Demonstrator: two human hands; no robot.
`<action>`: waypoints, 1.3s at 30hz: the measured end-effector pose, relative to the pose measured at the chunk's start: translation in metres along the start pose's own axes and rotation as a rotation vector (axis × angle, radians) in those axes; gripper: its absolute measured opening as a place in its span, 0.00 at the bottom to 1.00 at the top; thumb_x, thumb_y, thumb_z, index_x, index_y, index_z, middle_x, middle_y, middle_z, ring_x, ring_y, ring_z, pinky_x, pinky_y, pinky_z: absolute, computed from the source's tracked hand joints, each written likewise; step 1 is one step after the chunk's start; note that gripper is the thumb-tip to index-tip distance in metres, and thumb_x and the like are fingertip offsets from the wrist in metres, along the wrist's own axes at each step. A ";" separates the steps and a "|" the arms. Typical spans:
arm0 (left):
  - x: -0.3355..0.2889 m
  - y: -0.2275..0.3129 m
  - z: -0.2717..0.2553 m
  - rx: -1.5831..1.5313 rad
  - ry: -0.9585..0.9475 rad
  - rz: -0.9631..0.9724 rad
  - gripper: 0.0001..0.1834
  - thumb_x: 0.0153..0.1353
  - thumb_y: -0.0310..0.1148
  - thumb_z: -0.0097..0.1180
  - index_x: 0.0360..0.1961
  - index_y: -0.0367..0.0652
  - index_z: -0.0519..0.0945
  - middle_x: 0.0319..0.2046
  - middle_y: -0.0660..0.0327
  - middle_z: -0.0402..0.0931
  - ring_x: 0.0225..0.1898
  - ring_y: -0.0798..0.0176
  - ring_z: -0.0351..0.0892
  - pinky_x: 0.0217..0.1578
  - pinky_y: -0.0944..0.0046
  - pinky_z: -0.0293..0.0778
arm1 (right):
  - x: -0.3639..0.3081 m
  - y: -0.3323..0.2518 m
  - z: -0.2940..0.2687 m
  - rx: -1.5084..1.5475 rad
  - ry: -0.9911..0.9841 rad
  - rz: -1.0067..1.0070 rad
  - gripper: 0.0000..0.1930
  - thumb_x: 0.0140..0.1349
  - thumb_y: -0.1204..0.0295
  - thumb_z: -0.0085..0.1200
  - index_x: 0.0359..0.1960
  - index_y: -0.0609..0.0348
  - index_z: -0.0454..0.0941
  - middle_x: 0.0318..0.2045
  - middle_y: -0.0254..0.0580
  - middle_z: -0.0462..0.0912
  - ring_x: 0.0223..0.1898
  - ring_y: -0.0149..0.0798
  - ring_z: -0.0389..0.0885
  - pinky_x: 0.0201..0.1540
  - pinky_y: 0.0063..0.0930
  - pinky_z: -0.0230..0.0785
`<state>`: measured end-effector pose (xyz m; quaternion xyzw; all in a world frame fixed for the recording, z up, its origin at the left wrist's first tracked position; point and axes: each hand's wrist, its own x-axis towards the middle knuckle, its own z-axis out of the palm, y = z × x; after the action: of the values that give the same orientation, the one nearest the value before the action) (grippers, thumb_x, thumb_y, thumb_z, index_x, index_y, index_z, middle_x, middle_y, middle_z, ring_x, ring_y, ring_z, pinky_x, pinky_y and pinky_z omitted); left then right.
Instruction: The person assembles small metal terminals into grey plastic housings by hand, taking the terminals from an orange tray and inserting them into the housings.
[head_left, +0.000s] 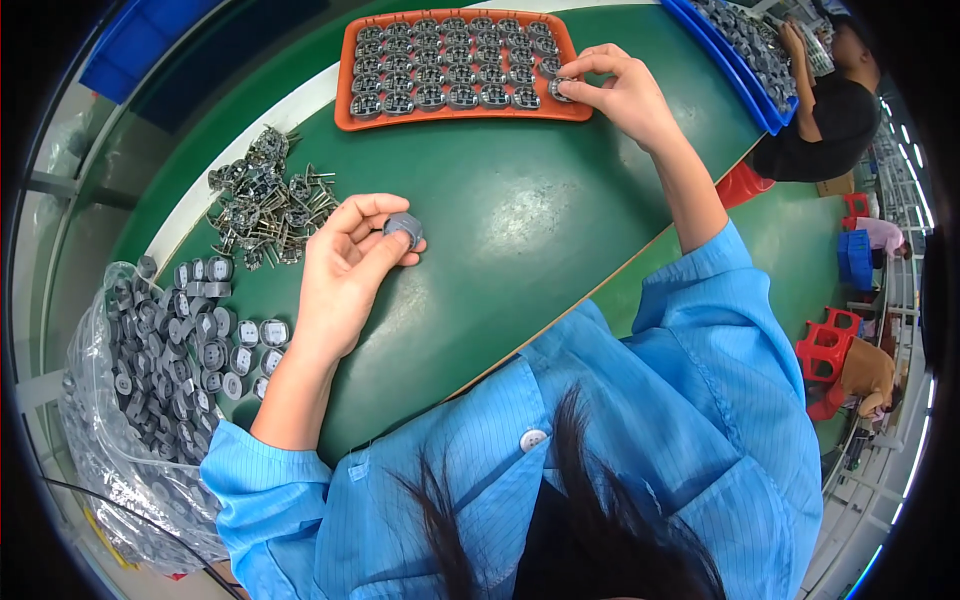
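Note:
Between the thumb and fingers of my left hand (350,255) is a round grey plastic housing (403,228), held above the green table. My right hand (620,92) reaches to the right end of an orange tray (470,116), its thumb and fingers closed on a small round part (560,90) at the tray's near right corner. Rows of round grey parts with metal pieces on top (460,75) fill most of the tray. Left of my left hand lies a heap of small metal-pinned assemblies (268,195). Many loose grey housings (190,345) are piled nearer, by my left forearm.
A clear plastic bag (95,440) lies under and beside the grey housings. A blue bin (745,75) full of parts stands at the far right, with another person (825,120) beside it. Red stools (825,350) stand on the floor to the right. The table edge (570,305) runs before me.

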<state>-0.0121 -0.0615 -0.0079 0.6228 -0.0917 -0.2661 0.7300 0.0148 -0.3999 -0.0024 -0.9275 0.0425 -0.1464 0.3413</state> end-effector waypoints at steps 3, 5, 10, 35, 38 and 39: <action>-0.002 0.002 -0.005 0.072 -0.057 0.026 0.14 0.61 0.20 0.52 0.49 0.34 0.74 0.39 0.60 0.74 0.38 0.71 0.77 0.39 0.72 0.74 | 0.006 0.005 0.004 -0.108 -0.035 -0.062 0.13 0.49 0.63 0.67 0.36 0.52 0.86 0.38 0.37 0.79 0.39 0.39 0.78 0.44 0.31 0.69; -0.007 0.002 -0.005 0.134 -0.069 0.030 0.14 0.61 0.19 0.52 0.48 0.35 0.73 0.38 0.61 0.74 0.39 0.73 0.75 0.40 0.73 0.73 | 0.009 0.007 0.007 -0.114 -0.029 -0.084 0.14 0.48 0.62 0.67 0.36 0.52 0.85 0.38 0.39 0.79 0.41 0.40 0.77 0.45 0.33 0.69; -0.024 0.004 0.001 0.169 -0.090 0.019 0.12 0.60 0.17 0.50 0.46 0.35 0.73 0.37 0.62 0.75 0.39 0.73 0.76 0.40 0.73 0.74 | 0.014 -0.011 0.008 -0.259 0.067 -0.224 0.14 0.50 0.64 0.66 0.36 0.56 0.83 0.37 0.36 0.79 0.41 0.37 0.77 0.44 0.29 0.68; -0.019 -0.008 -0.013 0.343 0.111 0.181 0.17 0.50 0.20 0.64 0.42 0.34 0.75 0.29 0.63 0.78 0.25 0.79 0.73 0.27 0.77 0.72 | -0.053 -0.120 0.078 0.815 -0.600 0.002 0.04 0.56 0.77 0.61 0.31 0.62 0.80 0.28 0.34 0.79 0.31 0.26 0.77 0.35 0.22 0.71; -0.012 -0.008 -0.004 0.354 0.074 0.186 0.17 0.50 0.20 0.65 0.41 0.33 0.75 0.29 0.62 0.78 0.26 0.79 0.75 0.27 0.77 0.73 | -0.068 -0.128 0.072 0.502 -0.438 -0.303 0.03 0.54 0.77 0.63 0.29 0.59 0.80 0.27 0.31 0.77 0.28 0.25 0.72 0.29 0.20 0.65; -0.011 -0.008 -0.001 0.326 0.054 0.177 0.16 0.50 0.21 0.65 0.40 0.33 0.75 0.29 0.62 0.78 0.27 0.78 0.77 0.28 0.76 0.74 | -0.070 -0.128 0.072 0.362 -0.334 -0.417 0.04 0.53 0.76 0.64 0.29 0.58 0.81 0.27 0.31 0.77 0.27 0.26 0.70 0.28 0.21 0.63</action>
<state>-0.0233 -0.0555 -0.0140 0.7293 -0.1685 -0.1656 0.6422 -0.0334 -0.2446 0.0107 -0.8516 -0.2321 -0.0640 0.4657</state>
